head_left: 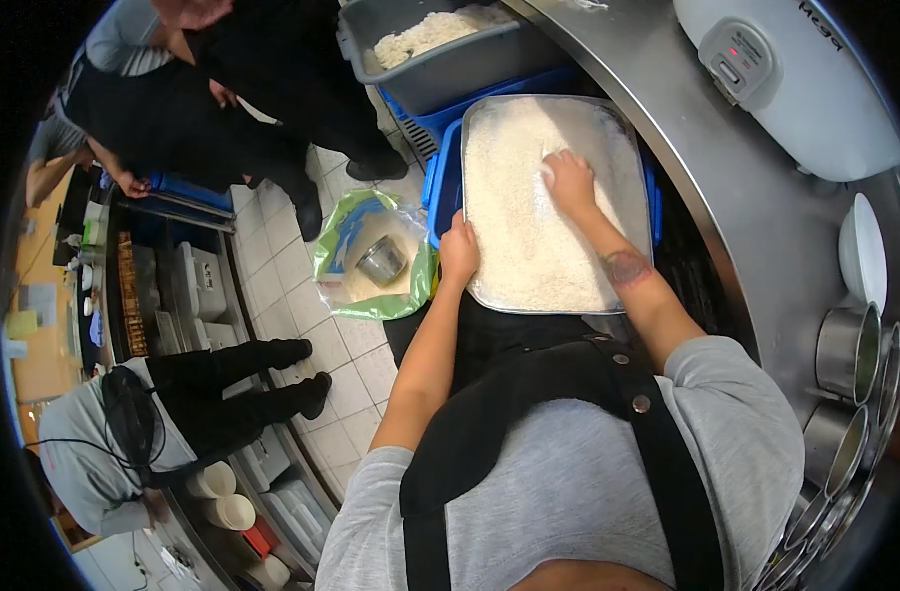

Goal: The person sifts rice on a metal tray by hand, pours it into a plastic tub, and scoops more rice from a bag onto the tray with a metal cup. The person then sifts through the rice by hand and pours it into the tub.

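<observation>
A large metal tray (467, 148) lies before me, filled with pale breadcrumb-like crumbs (529, 236). My left hand (459, 251) grips the tray's left rim, fingers wrapped over the edge. Toward the upper right of the tray, my right hand (570, 184) rests in the crumbs with its fingers curled together. Something whitish shows at its fingertips, too small to name. The tray sits over a blue crate (448, 182). To the left of my left hand, an open green-and-clear plastic bag (420, 281) holds similar crumbs and a metal container (382, 261).
A grey tub (440, 64) of pale food stands beyond the tray. Along the right runs a steel counter (657, 98) with a rice cooker (795, 84), a white bowl (863, 252) and pots (848, 352). Several people stand on the tiled floor (317, 320) at left.
</observation>
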A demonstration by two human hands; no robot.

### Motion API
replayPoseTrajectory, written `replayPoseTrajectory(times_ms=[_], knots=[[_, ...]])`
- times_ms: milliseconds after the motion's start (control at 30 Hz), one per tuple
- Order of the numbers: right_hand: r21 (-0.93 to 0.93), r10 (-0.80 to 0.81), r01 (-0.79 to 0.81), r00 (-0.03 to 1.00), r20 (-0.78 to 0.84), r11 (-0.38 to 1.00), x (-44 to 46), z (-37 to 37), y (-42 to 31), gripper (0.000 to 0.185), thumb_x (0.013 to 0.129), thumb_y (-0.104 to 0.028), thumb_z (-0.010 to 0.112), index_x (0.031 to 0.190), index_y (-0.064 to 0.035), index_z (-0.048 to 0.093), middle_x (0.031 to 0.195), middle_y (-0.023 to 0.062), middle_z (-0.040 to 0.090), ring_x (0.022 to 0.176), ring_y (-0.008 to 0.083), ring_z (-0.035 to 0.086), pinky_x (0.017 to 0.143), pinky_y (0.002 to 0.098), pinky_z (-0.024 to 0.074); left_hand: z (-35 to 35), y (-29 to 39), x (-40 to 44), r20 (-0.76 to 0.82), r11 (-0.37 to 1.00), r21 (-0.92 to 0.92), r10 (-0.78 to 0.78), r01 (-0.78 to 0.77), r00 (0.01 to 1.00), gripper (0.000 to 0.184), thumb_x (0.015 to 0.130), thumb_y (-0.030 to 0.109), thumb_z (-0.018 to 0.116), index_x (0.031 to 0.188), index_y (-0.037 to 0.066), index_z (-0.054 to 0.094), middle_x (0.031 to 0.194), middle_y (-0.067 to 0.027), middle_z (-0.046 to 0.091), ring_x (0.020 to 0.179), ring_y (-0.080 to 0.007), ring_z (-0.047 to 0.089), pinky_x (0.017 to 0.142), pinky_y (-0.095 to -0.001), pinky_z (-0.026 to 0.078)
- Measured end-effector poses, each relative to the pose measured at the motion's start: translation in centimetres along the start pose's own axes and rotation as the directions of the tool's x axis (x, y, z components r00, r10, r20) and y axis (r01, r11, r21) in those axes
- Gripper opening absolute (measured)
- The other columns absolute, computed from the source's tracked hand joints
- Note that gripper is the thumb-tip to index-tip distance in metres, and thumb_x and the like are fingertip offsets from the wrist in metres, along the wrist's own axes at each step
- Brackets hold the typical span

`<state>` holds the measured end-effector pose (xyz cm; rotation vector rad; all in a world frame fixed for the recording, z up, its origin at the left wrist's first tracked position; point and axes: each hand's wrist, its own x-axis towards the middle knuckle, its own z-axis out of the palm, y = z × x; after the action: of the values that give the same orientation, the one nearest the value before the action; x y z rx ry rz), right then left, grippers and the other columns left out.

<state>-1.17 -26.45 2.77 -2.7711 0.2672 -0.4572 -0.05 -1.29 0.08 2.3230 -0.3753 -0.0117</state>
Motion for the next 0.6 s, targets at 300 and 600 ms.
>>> replayPoseTrajectory(times_ms=[300, 600], knots=[[0.258, -0.057, -0.020, 0.956, 0.288, 0.966, -4.0, -5.4, -0.7, 0.030, 0.068, -0.002, 0.072, 0.097, -0.0082, 0.068, 0.096, 0.0174, 0.068, 0.089, 0.0360, 0.065, 0.079, 0.0408, 0.0515, 0.1, 0.0, 0.0, -0.033, 0.999, -0.011, 0.038, -0.039, 0.999, 0.030, 0.094, 0.013, 0.046, 0.120, 0.000, 0.053, 0.079, -0.0298, 0.063, 0.075, -0.0473, 0.061, 0.068, -0.0554, 0.047], [0.541, 0.009, 0.080, 0.987, -0.160, 0.837, 0.7, -14.1, -4.4, 0.036, 0.082, 0.004, 0.049, 0.115, -0.0024, 0.063, 0.118, 0.0185, 0.063, 0.112, 0.0307, 0.060, 0.099, 0.0355, 0.0438, 0.0, 0.1, 0.1, -0.005, 1.000, -0.016, -0.022, 0.022, 1.000, 0.031, 0.094, 0.016, 0.045, 0.119, 0.000, 0.055, 0.086, -0.0289, 0.064, 0.080, -0.0467, 0.062, 0.072, -0.0543, 0.047]])
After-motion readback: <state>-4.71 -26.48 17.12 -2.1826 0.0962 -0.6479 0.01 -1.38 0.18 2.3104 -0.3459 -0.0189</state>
